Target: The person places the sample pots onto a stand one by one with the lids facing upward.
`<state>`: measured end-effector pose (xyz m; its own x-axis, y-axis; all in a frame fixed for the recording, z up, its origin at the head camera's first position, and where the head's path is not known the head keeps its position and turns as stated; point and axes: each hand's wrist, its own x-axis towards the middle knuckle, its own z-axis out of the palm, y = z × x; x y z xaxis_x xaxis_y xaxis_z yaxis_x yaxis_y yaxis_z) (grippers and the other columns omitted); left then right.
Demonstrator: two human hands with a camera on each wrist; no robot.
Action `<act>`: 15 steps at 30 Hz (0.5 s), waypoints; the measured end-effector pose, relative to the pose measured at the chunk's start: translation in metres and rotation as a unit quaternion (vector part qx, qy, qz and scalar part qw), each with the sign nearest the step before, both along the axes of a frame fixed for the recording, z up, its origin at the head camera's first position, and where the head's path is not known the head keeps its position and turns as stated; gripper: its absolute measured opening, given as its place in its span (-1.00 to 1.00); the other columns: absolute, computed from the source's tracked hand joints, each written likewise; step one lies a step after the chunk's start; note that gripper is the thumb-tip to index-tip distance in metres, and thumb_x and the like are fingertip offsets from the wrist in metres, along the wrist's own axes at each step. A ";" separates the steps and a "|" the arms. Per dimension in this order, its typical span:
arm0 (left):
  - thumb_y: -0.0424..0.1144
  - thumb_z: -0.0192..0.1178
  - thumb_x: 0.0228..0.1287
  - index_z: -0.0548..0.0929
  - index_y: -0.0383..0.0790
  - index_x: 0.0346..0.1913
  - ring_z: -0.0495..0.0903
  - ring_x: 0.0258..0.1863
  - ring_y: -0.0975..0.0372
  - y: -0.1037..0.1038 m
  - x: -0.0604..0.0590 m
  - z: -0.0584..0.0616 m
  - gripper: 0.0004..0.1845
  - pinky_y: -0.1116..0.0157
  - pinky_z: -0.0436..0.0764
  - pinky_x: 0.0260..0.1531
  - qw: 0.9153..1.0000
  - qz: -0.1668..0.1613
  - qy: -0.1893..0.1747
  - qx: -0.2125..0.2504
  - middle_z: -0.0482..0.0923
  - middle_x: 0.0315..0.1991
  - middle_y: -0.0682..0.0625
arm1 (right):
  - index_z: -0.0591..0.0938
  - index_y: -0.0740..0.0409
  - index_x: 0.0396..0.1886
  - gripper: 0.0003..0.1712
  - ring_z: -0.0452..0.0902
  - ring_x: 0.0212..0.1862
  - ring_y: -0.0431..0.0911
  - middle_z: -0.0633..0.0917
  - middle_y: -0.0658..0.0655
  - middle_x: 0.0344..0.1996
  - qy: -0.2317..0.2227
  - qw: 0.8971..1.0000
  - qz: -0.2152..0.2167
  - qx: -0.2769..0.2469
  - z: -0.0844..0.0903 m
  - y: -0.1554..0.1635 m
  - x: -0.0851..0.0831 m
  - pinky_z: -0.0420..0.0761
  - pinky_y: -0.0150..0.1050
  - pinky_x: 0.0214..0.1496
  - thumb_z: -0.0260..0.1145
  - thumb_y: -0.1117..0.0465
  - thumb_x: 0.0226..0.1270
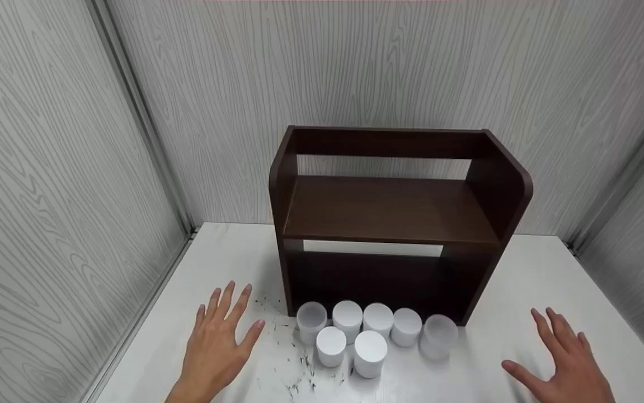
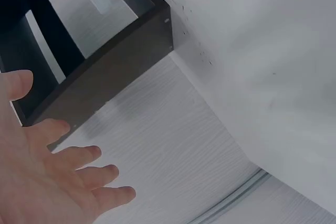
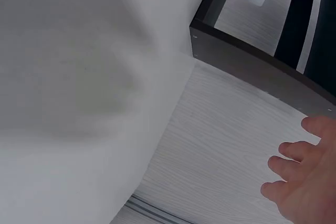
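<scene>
Several small round white jars (image 1: 370,352) stand upright in a cluster on the white table, close in front of a dark brown two-tier shelf (image 1: 391,210). A translucent cup (image 1: 311,322) is at the cluster's left end and another translucent cup (image 1: 438,336) at its right end. My left hand (image 1: 215,347) hovers left of the cluster, palm down, fingers spread and holding nothing. Well to the right of the jars, my right hand (image 1: 570,364) is also empty with its fingers apart. Both wrist views show the spread fingers beside the shelf's side panels.
Dark specks (image 1: 294,386) are scattered on the white table (image 1: 445,386) left of and in front of the jars. Wood-grain panels (image 1: 232,84) wall in the table at the back and both sides, with grey strips (image 1: 148,129) along the corners.
</scene>
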<state>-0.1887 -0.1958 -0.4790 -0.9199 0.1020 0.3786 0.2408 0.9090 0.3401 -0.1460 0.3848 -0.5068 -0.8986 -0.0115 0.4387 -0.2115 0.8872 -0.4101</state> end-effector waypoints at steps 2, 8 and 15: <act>0.14 0.22 0.52 0.33 -0.07 0.63 0.12 0.58 -0.23 0.004 0.001 0.000 -0.24 -0.33 0.13 0.45 1.000 -0.001 0.000 0.020 0.18 0.62 -0.24 | 0.17 -0.03 0.72 0.27 0.12 0.52 0.45 0.19 0.42 0.59 -0.012 1.000 -0.005 -0.015 0.002 -0.008 0.002 0.08 0.42 0.48 0.66 -0.14 0.12; -0.05 0.26 0.55 0.27 -0.18 0.64 0.13 0.58 -0.21 0.019 -0.001 -0.003 -0.26 -0.30 0.21 0.42 0.994 -0.009 0.012 0.109 0.17 0.62 -0.25 | 0.09 -0.13 0.75 0.30 0.20 0.45 0.51 0.10 0.34 0.65 -0.067 0.997 -0.015 -0.043 0.008 -0.031 0.007 0.42 0.56 0.04 0.62 -0.25 0.15; -0.14 0.35 0.49 0.22 -0.21 0.66 0.34 0.49 -0.14 0.033 -0.008 -0.004 -0.19 -0.18 0.42 0.34 0.977 -0.012 0.009 0.214 0.24 0.60 -0.20 | 0.24 -0.16 0.70 0.24 0.34 0.44 0.40 0.34 0.31 0.56 -0.042 0.996 0.016 -0.073 0.007 -0.052 0.005 0.45 -0.08 0.37 0.70 -0.17 0.07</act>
<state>-0.1967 -0.1625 -0.4833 -0.9117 -0.0474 0.4081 0.2707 0.6778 0.6836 -0.1412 0.3324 -0.5000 -0.9323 0.0178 0.3612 -0.1985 0.8097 -0.5523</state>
